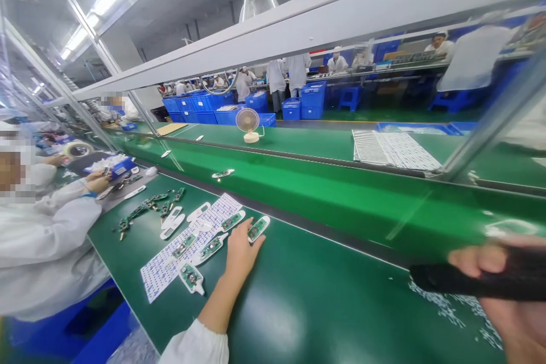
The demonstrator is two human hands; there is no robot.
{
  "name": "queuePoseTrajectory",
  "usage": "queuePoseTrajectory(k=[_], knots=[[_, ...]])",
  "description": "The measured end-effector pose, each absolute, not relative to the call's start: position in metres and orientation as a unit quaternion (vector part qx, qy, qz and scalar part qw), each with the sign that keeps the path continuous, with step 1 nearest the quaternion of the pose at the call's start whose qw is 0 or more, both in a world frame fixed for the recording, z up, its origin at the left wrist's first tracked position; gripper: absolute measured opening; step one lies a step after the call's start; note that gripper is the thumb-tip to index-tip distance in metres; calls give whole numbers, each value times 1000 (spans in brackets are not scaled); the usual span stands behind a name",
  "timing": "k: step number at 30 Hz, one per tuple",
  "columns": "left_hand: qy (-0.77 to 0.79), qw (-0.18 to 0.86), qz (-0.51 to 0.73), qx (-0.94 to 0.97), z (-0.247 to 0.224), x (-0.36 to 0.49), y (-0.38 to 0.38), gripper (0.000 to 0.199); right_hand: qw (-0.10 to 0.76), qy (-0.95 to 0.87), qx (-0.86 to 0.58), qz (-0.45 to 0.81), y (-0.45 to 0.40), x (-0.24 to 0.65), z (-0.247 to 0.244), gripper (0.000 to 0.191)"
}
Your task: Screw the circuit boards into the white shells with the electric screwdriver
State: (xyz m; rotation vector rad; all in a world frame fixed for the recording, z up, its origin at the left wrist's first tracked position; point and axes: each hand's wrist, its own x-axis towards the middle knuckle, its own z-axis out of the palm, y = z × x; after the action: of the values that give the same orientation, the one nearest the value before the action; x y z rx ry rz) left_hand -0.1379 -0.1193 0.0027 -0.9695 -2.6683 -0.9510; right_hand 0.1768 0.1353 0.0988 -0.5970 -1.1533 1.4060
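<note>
My left hand is closed on a white casing with a green circuit board, above the green table near its back edge. Beside it, more casings with boards, such as one at the lower left, lie on and around a sheet of small blue-and-white labels. At the far right, my right hand has its fingers wrapped round a dark, blurred object. Small pale pieces are scattered on the table below that hand.
A green conveyor belt runs behind the table, carrying a cased board. Loose boards and white casings lie at the left, near a person's sleeve. A small fan stands beyond the belt.
</note>
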Motion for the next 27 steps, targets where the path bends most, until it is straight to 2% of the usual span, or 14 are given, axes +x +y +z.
queuePoseTrajectory(k=[5,10,19,27], knots=[[-815,-22,-345,-466,-3,-85,-77,39,582,-483,-234,611,118,164,124,30],[-694,-145,-333,-622,2,-7,-23,33,552,-531,-152,625,103,151,124,23],[-676,-171,-291,-655,10,15,3,9,520,-578,-181,603,100,143,107,24],[-681,-213,-265,-649,19,15,4,10,501,-586,-194,606,103,141,103,26]])
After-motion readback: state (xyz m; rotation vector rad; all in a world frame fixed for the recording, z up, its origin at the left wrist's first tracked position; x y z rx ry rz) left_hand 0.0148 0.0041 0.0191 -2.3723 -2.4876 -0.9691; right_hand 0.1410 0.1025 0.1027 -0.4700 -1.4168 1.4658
